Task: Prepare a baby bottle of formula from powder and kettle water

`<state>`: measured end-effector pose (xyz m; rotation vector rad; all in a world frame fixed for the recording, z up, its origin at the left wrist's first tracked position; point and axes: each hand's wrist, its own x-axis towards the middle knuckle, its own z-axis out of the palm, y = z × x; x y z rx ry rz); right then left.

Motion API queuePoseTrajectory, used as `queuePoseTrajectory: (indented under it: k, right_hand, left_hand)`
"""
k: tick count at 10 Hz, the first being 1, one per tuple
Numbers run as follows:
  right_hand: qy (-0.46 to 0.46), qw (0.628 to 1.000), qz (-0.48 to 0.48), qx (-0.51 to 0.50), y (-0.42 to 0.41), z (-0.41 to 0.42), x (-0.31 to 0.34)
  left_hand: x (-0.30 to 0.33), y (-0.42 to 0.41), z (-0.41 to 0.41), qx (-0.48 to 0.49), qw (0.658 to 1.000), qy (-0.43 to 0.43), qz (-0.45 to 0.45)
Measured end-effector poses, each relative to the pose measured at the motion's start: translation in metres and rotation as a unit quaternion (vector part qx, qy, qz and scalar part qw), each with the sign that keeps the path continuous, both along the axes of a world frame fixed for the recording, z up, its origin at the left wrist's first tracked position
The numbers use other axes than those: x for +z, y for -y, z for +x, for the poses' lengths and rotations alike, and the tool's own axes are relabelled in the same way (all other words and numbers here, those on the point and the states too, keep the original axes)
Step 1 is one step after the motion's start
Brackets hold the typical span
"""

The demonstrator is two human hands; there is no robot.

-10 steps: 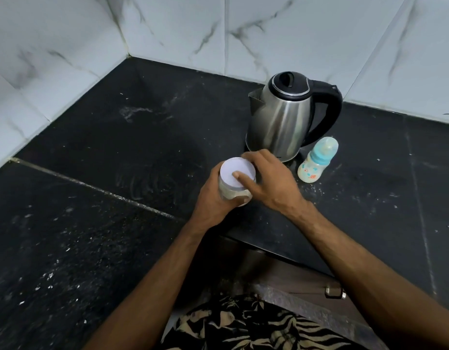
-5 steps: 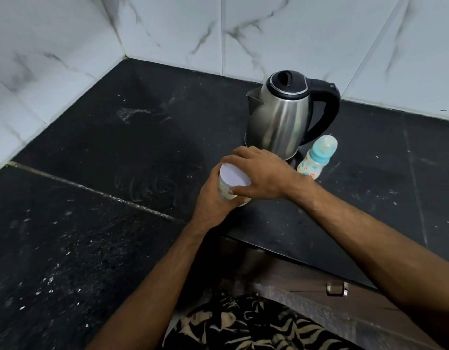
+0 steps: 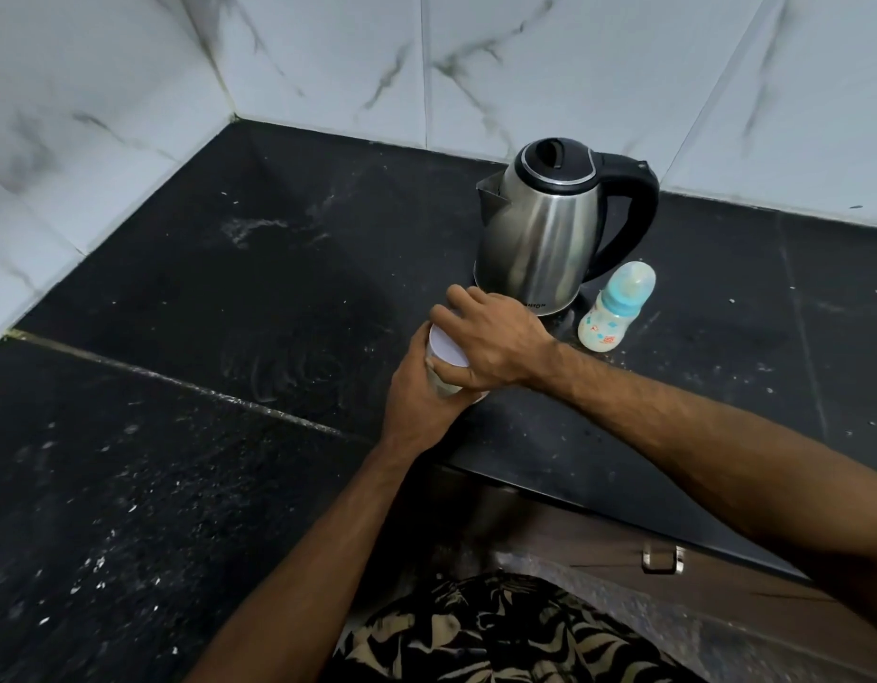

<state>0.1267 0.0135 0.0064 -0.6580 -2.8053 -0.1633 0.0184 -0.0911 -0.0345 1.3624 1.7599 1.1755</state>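
Note:
A small clear powder jar (image 3: 442, 383) with a white lid (image 3: 445, 348) stands on the black counter (image 3: 190, 436) near its front edge. My left hand (image 3: 416, 386) wraps around the jar's body. My right hand (image 3: 490, 337) lies over the lid from the right, fingers curled around its rim, hiding most of it. Just behind stands a steel kettle (image 3: 540, 239) with a black lid and handle. To its right a baby bottle (image 3: 616, 313) with a blue collar and clear cap stands upright, pale contents in it.
White marble-tiled walls (image 3: 328, 56) close the corner behind the counter. White specks and smears dot the counter's surface. A drawer with a metal handle (image 3: 663, 559) sits below the front edge at the lower right.
My right hand has turned over the lid, from fingertips at its edge to a full grip across the top. The left hand keeps its hold on the jar.

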Motion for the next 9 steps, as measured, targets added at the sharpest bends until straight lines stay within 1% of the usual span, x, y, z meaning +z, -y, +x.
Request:
queuePoseTrajectory:
  k: [2,4,6,7,8,9]
  right_hand:
    - [0.006,1.000,-0.002,-0.004,0.000,0.001,0.003]
    - [0.009,0.998,-0.025,-0.052,0.004,-0.003,0.003]
    - [-0.034,0.996,-0.022,-0.076,0.009,-0.001,-0.002]
    - [-0.056,0.992,-0.054,-0.104,0.012,0.003,-0.005]
    - [-0.055,0.984,-0.108,-0.130,0.014,0.010,-0.002]
    - [-0.117,0.964,-0.165,-0.170,0.016,0.019,0.004]
  left_hand:
    - [-0.001,0.001,0.001,0.008,1.000,-0.005,0.011]
    - [0.001,0.002,0.005,0.015,1.000,-0.002,0.024]
    - [-0.003,0.000,0.003,0.007,1.000,0.002,0.022]
    - [-0.006,-0.002,-0.001,0.008,1.000,0.018,0.010]
    - [-0.003,-0.005,-0.002,0.001,1.000,0.017,-0.007]
    - [-0.001,-0.007,-0.002,0.000,1.000,0.012,0.002]
